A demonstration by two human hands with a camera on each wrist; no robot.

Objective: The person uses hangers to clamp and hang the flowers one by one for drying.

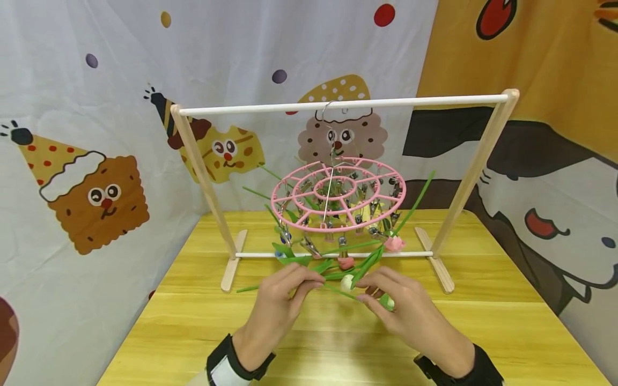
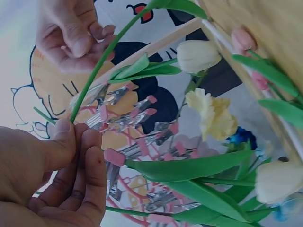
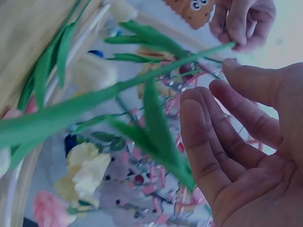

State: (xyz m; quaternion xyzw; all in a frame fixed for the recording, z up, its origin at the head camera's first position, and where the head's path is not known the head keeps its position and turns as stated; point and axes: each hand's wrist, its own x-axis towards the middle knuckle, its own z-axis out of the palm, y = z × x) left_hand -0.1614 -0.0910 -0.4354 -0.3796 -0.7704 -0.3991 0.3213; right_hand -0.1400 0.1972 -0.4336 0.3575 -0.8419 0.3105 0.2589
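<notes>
Between its thumb and fingertips my left hand (image 1: 285, 292) pinches the thin green stem of an artificial tulip (image 2: 97, 71). The stem slants toward my right hand (image 1: 403, 295), with a broad green leaf (image 3: 61, 113) farther along it. My right hand is beside the stem, fingers loosely bent and apart, with nothing between thumb and fingers in the right wrist view. Just beyond both hands hangs a pink round clip hanger (image 1: 338, 228). Its metal clips hold several artificial flowers head down, including a white tulip (image 2: 199, 56), a yellow flower (image 2: 213, 113) and a pink flower (image 1: 394, 244).
The hanger's hook sits on the white top rod (image 1: 270, 108) of a stand with wooden legs (image 1: 203, 177). A lower white rod (image 1: 410, 254) joins its feet. Flower stems stick out around the hanger. Underneath is a wooden table (image 1: 309, 343); a cartoon-print cloth (image 1: 232, 48) hangs behind.
</notes>
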